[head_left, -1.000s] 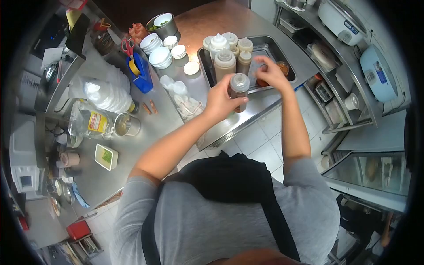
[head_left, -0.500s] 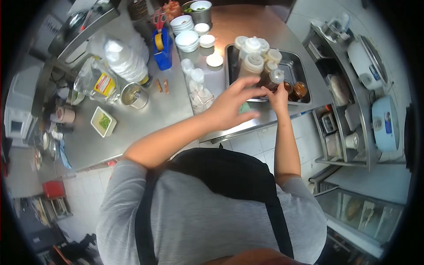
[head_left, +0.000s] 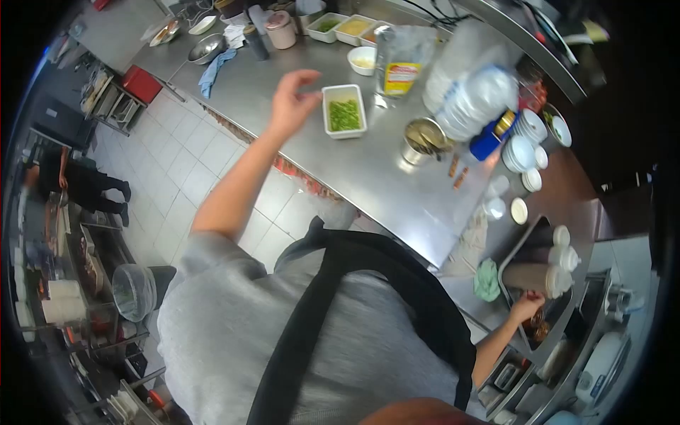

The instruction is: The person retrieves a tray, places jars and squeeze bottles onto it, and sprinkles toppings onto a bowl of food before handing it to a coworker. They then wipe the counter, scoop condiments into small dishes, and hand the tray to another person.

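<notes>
My left hand (head_left: 292,106) is raised over the steel counter, fingers curved and apart, holding nothing. Just right of it stands a white rectangular tub (head_left: 345,131) of chopped green herbs (head_left: 344,113). At lower right, my right hand (head_left: 528,306) is closed, fingers bunched at a metal tray (head_left: 504,273) of squeeze bottles (head_left: 536,278). What lies between those fingers is hidden. Small jars of dark reddish-brown contents (head_left: 540,331) sit in the tray beside this hand.
Along the counter are a metal pot (head_left: 423,139), a labelled plastic pouch (head_left: 401,67), a blue tape dispenser (head_left: 492,138) and stacked white bowls (head_left: 520,152). A green cloth (head_left: 486,280) lies by the tray. Another person (head_left: 78,173) stands at far left.
The view has swung left. My left hand has left the bottles and moved across to the tub of herbs. My right hand stays by the bottle tray.
</notes>
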Demonstrator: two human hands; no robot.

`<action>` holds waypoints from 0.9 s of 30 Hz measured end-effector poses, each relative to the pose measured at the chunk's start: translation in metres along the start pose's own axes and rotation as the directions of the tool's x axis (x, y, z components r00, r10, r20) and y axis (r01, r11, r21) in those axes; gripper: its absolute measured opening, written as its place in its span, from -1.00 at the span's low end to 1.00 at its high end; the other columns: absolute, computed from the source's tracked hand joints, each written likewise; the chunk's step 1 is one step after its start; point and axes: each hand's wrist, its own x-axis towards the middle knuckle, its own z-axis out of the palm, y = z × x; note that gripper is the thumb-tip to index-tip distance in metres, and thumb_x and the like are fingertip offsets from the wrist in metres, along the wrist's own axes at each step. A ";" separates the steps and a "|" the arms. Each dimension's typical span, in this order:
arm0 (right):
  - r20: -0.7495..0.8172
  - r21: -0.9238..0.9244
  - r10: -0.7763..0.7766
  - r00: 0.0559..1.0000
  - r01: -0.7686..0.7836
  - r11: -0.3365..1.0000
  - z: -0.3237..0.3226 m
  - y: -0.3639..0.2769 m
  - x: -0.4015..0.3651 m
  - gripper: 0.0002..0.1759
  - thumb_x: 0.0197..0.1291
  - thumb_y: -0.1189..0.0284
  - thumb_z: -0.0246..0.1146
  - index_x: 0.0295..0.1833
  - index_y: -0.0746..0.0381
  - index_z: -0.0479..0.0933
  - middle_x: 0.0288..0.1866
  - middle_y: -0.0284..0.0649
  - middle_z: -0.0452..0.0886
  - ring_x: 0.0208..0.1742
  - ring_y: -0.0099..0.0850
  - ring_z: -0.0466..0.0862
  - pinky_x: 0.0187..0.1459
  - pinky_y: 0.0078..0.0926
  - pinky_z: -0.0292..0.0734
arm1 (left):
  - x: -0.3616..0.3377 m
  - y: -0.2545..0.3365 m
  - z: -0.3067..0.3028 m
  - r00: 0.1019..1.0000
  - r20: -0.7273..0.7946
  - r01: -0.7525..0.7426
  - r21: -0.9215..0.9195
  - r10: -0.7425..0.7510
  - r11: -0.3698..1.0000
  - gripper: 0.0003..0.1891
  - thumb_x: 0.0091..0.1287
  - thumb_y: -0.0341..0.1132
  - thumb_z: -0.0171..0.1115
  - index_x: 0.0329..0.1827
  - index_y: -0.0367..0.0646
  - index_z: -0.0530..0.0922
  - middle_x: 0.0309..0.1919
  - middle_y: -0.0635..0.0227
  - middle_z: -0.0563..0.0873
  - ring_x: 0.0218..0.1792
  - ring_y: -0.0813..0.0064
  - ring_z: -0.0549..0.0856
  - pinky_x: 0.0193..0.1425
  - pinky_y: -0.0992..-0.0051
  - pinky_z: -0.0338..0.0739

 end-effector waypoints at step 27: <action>0.144 0.620 -0.568 0.810 0.373 0.690 0.117 -0.494 -0.207 -0.44 -0.02 0.43 0.41 0.17 0.14 0.46 0.02 -0.18 0.49 -0.09 -0.41 0.57 -0.15 -0.52 0.56 | 0.155 -0.075 -0.127 0.883 0.467 0.061 -0.221 0.051 0.973 -0.44 0.05 -0.45 0.42 0.14 -0.31 0.41 0.00 0.25 0.58 -0.01 0.44 0.55 0.16 0.46 0.39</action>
